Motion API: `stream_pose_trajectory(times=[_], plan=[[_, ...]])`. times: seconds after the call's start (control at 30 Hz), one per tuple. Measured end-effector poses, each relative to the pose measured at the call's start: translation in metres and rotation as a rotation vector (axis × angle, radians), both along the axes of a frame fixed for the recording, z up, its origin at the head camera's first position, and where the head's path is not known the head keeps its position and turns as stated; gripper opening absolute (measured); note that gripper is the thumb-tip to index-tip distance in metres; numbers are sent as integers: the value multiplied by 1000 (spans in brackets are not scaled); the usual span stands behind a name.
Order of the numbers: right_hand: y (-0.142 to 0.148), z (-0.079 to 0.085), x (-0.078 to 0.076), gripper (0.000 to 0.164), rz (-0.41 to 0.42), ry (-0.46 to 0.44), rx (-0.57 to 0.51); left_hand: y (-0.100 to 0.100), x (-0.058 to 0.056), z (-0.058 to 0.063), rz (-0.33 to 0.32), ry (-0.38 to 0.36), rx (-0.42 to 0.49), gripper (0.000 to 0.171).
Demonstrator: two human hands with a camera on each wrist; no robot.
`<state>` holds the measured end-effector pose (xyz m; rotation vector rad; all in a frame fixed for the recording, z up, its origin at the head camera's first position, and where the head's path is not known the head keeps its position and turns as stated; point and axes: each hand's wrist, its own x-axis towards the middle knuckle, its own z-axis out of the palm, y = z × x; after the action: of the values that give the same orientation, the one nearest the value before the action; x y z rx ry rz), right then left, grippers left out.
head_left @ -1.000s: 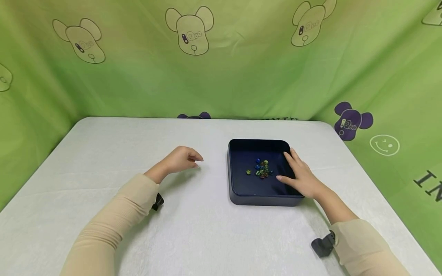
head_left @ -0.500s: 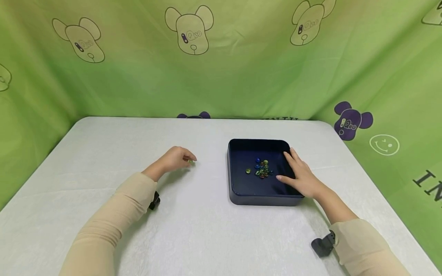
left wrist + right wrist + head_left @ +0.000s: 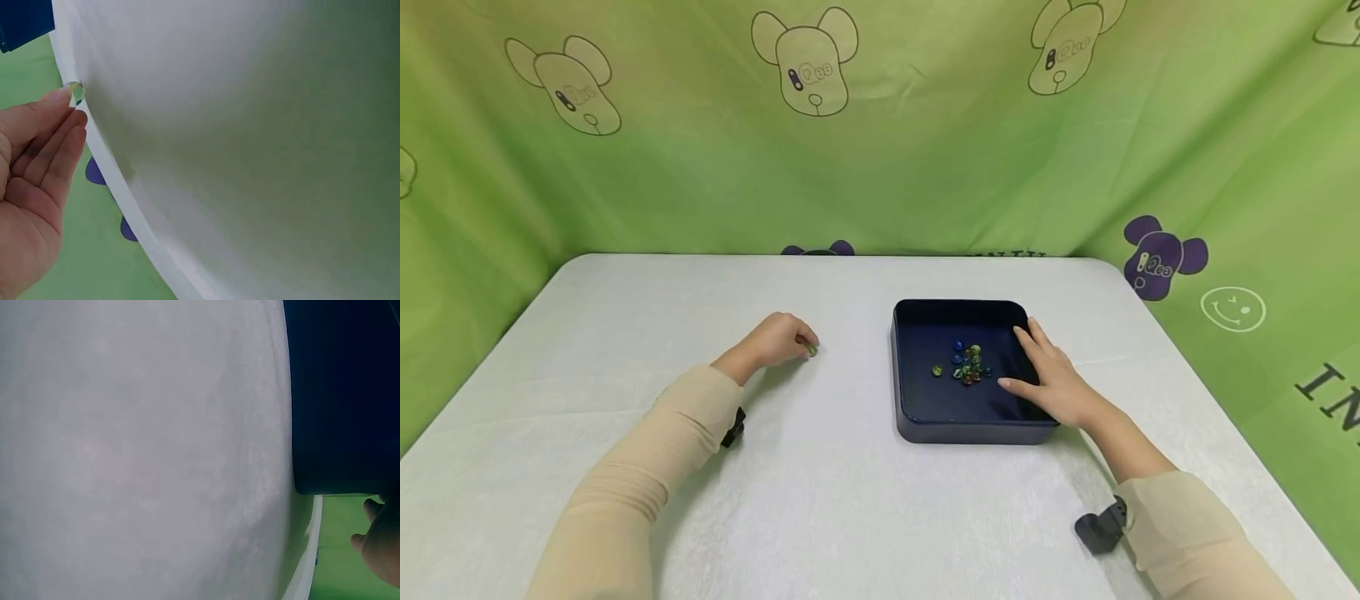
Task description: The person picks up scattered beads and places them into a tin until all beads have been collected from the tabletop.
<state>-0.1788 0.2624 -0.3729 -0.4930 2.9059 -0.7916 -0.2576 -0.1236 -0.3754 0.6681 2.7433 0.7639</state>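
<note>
Between thumb and fingertips, my left hand (image 3: 777, 340) pinches a clear glass marble (image 3: 77, 94) with a green-yellow swirl, left of the box over the white table. A dark navy square box (image 3: 973, 432) without a lid stands right of the middle. Inside it several glass marbles (image 3: 967, 367), blue, green, yellow and reddish, lie clustered, with one yellow-green marble (image 3: 937, 370) apart to their left. My right hand (image 3: 1054, 383) rests spread at the box's right rim, its thumb reaching over the inside. Only part of that hand shows at the edge of the right wrist view.
A white cloth covers the table (image 3: 850, 517). Green curtains (image 3: 895, 167) with cartoon bear heads hang behind it and at both sides. Each wrist carries a small black camera, the right one (image 3: 1101, 527) close over the tabletop.
My left hand has shifted slightly left and lower, and the marble has come into view at its fingertips. The right hand and the box have stayed in place.
</note>
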Motion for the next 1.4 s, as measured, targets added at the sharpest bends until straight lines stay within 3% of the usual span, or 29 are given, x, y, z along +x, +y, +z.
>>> stream_pose_trajectory(times=[0.2,0.63,1.1,1.4], plan=[[0,0,-1,81,3,8,4,3,-1,-1,-22,35,-43,16],[1,0,-2,82,0,11,11,6,0,2,-33,70,-46,12],[1,-3,2,83,3,2,9,31,16,20,-102,40,228,15],[0,-3,1,83,2,12,4,50,27,28,-113,-12,333,15]])
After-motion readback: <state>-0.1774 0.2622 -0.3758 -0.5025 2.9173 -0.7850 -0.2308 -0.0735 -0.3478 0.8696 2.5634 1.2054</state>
